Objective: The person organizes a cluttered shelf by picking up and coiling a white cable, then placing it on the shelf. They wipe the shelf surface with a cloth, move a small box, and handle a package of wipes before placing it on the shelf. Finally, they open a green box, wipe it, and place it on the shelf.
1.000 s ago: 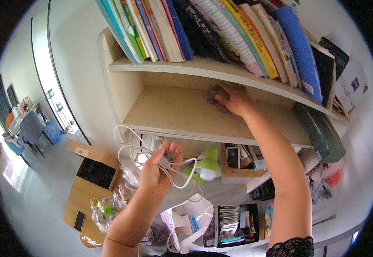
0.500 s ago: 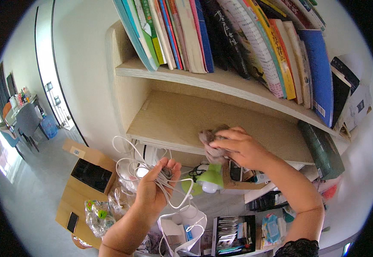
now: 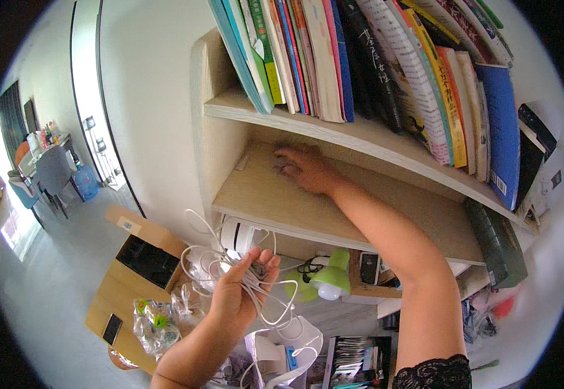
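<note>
My left hand [image 3: 235,293] is closed around a loose bundle of white cable [image 3: 252,279], below the shelf's front edge, with loops hanging out on both sides. My right hand [image 3: 309,170] reaches deep into the middle shelf [image 3: 262,196] of a pale wooden bookcase, near its back left corner. Its fingers are bent down over a small greyish-brown cloth [image 3: 286,170] on the board, mostly hidden in shadow. Just beyond the left hand, under the shelf, is a white rounded device [image 3: 236,236].
Books [image 3: 314,65] fill the shelf above my right arm. A dark green box file [image 3: 497,243] stands at the right end. Below are a green lamp [image 3: 334,275], a white bag [image 3: 285,350] and a box of papers [image 3: 358,363]. A cardboard box [image 3: 126,285] bears a phone [image 3: 112,329].
My right hand has moved from the shelf's front edge back and left, deep into the shelf, taking the cloth along. My left hand still holds the cable. The view has shifted slightly.
</note>
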The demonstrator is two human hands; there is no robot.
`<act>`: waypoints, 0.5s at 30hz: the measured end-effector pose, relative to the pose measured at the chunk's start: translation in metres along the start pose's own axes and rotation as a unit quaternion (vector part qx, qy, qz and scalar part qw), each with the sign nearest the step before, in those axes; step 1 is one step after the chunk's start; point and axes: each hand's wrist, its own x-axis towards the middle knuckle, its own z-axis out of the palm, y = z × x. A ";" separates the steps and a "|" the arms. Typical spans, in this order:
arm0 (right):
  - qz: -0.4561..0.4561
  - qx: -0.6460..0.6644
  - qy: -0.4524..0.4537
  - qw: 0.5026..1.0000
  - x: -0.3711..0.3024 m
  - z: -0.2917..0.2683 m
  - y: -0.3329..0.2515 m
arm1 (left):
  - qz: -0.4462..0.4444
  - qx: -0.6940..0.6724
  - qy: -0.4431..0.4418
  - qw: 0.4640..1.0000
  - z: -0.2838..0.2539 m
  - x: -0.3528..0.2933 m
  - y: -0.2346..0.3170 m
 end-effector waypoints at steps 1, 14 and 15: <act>-0.030 0.032 -0.016 0.999 0.004 -0.001 -0.018 | 0.000 0.003 0.004 1.000 0.001 -0.002 0.002; 0.027 0.111 0.011 0.993 0.002 -0.042 -0.029 | 0.006 -0.009 0.011 1.000 -0.006 -0.012 0.022; 0.053 0.082 0.025 0.995 0.016 -0.023 -0.009 | -0.006 -0.014 0.006 1.000 -0.008 -0.009 0.021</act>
